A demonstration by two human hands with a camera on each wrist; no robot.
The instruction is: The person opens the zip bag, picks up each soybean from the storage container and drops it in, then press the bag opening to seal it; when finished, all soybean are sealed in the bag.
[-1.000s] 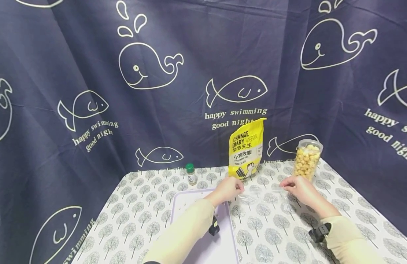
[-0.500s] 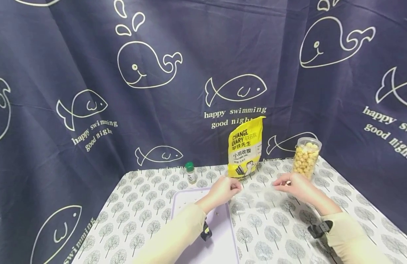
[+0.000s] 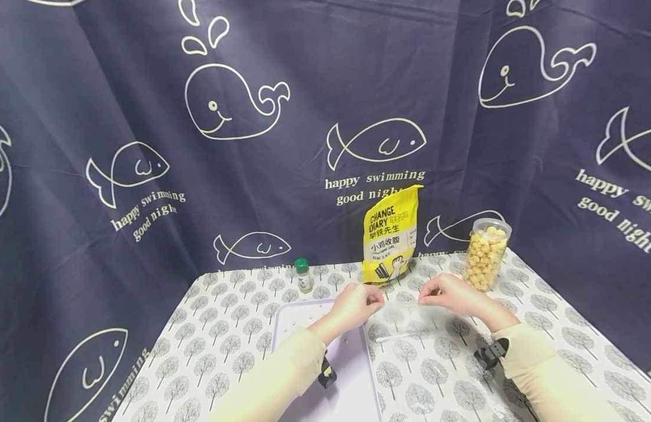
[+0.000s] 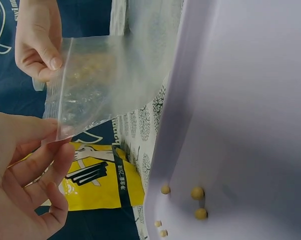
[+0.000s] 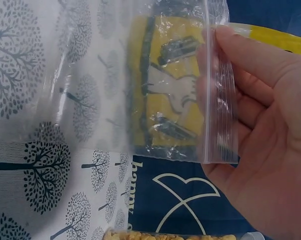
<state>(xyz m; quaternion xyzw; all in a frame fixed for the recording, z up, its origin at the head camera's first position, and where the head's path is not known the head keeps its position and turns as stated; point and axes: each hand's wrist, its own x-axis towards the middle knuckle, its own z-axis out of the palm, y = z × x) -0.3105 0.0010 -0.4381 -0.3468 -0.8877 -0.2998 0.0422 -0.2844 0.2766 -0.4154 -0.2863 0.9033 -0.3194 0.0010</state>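
Observation:
A clear zip-seal bag [image 3: 401, 323] hangs between my two hands, its zip strip at the top edge. My left hand [image 3: 351, 308] pinches one top corner between thumb and fingers, as the left wrist view shows. At the opposite end of the zip strip, my right hand [image 3: 454, 295] pinches the bag with the thumb on the near face and the fingers behind. Through the see-through film [image 5: 175, 100] in the right wrist view, the yellow pouch behind is visible. The bag looks flat; I cannot tell whether its mouth is sealed.
Beneath my left forearm lies a lilac tray [image 3: 370, 375] with several small round beige balls [image 4: 198, 193]. A yellow printed pouch [image 3: 391, 237] stands behind the hands. To its right is a clear jar of popcorn-like pieces [image 3: 485, 257]; a green-capped bottle [image 3: 303, 275] stands left.
My right hand has moved left, closer to my left hand, so the bag's top edge spans a shorter gap. My left hand has shifted slightly left, still holding its corner.

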